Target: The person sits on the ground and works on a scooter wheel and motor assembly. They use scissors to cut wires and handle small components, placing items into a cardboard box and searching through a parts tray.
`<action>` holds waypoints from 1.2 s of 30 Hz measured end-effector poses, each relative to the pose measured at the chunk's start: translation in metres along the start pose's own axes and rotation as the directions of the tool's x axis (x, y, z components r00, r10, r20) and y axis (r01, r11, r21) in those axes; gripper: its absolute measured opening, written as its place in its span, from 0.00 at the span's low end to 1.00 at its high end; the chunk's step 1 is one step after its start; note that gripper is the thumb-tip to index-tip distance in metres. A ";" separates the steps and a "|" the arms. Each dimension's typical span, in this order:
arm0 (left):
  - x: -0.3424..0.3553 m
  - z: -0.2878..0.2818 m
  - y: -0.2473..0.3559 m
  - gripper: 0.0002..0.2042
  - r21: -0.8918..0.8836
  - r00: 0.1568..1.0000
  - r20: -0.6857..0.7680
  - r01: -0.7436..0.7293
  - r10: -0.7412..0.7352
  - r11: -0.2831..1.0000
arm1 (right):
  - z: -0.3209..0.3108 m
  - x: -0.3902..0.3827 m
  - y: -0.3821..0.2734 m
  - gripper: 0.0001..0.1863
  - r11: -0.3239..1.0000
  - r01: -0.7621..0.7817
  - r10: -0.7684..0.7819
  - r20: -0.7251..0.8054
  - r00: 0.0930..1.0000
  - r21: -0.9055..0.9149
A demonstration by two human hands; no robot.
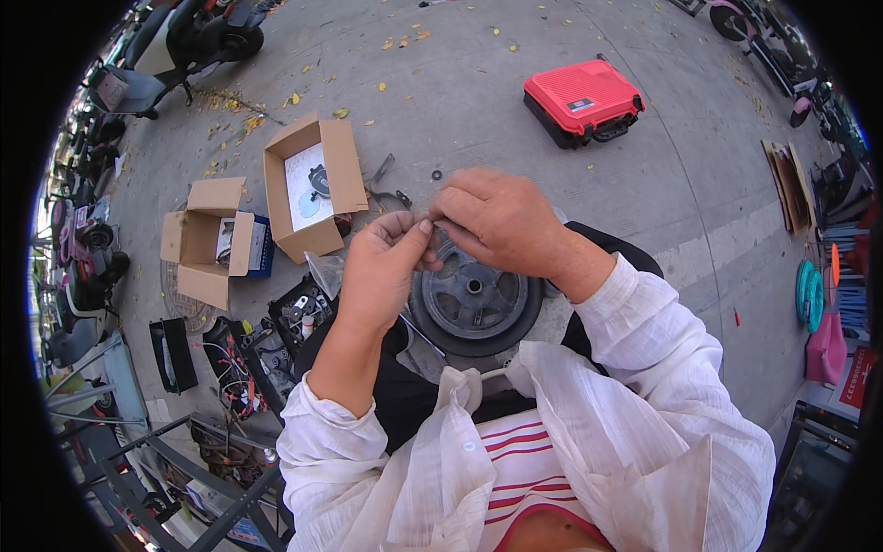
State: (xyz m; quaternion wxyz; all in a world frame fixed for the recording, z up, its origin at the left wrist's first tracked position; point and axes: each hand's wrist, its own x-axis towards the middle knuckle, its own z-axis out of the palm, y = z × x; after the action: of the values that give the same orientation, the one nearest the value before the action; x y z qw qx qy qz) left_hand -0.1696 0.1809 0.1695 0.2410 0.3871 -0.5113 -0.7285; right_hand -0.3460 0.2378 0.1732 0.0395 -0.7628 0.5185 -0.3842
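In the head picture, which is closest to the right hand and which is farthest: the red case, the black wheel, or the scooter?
1. Black wheel, just under the right hand.
2. Red case, up and to the right.
3. Scooter, far upper left.

Two open brown cardboard boxes [311,184] [210,241] on pavement, left; red case [582,99] upper right.

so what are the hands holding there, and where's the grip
Both hands, left hand and right hand, pinch something small between their fingertips above the black wheel. It is too small and hidden to identify.
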 end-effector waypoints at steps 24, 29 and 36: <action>-0.001 -0.011 0.007 0.07 0.081 0.997 0.042 0.055 -0.058 0.995 | 0.002 -0.004 -0.001 0.10 0.994 0.017 -0.024 0.066 0.998 0.104; 0.001 -0.019 0.012 0.07 -0.084 0.960 0.198 0.217 -0.197 0.973 | 0.003 -0.004 0.002 0.09 0.997 0.069 -0.072 0.069 0.995 0.039; -0.004 0.005 -0.004 0.05 0.855 0.749 0.204 -0.449 0.630 0.257 | 0.020 -0.011 -0.003 0.07 0.885 -0.417 0.390 0.157 0.907 0.209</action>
State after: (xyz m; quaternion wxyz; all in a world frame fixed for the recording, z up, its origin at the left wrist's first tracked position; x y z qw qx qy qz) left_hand -0.1712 0.1887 0.1679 0.2900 0.3165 -0.8810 -0.1991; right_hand -0.3328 0.2417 0.1541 0.2382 -0.6479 0.6132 -0.3841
